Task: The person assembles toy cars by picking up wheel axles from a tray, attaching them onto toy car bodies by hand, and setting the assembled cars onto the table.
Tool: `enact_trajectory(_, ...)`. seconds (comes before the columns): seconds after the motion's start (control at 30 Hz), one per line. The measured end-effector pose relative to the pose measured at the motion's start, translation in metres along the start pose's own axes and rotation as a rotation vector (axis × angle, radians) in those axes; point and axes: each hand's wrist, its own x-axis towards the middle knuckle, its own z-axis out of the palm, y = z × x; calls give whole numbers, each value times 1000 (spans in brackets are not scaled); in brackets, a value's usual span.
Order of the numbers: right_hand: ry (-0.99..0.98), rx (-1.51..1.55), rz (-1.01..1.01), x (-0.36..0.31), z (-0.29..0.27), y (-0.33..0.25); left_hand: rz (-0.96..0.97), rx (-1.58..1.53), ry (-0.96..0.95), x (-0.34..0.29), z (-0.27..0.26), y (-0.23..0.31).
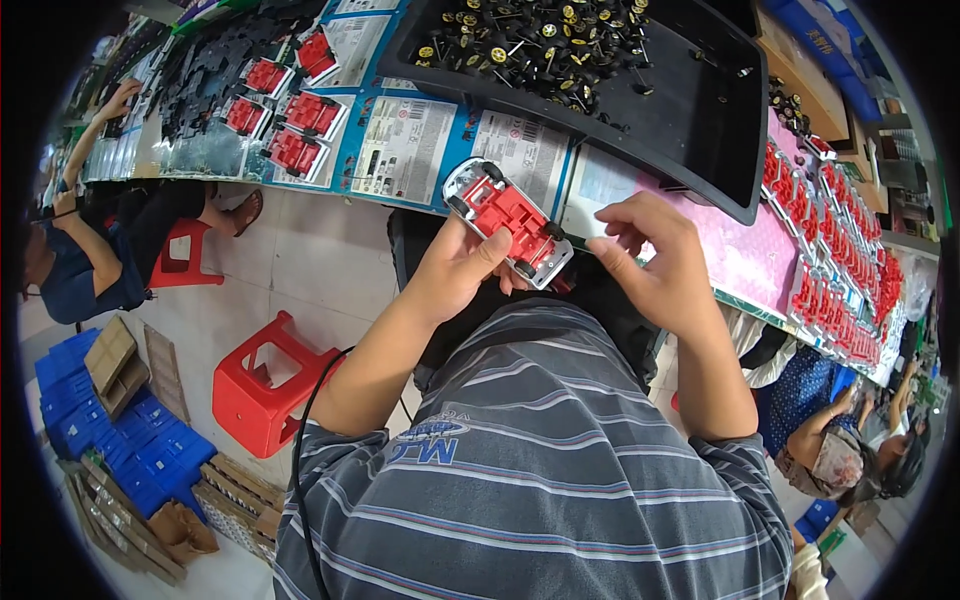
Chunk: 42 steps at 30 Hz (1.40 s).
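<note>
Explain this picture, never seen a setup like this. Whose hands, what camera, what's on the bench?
No robot here: these are a person's bare hands. The single picture comes from a fisheye camera on their head, looking down, so straight edges bend near the rim.

The left hand holds a toy car, its red underside and black wheels facing the camera. The right hand is beside it, partly curled, with nothing visible in its grasp.

On the bench, a black tray holds loose wheels on axles, many with yellow centres. To its left lie several red-bottomed car bodies; to its right, rows of red parts.
</note>
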Motion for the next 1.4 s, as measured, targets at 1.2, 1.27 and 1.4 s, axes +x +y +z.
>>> enact_trajectory(1.2,100,-164,-75,18,49,-22,79,264,-125,-1,18,-37)
enact_trajectory(1.27,105,-1,-104,16,38,-23,-30,116,-75,-4,17,-35)
enact_trajectory(1.4,76,-11,-68,-10,13,-10,-20,15,21,-5,20,-26)
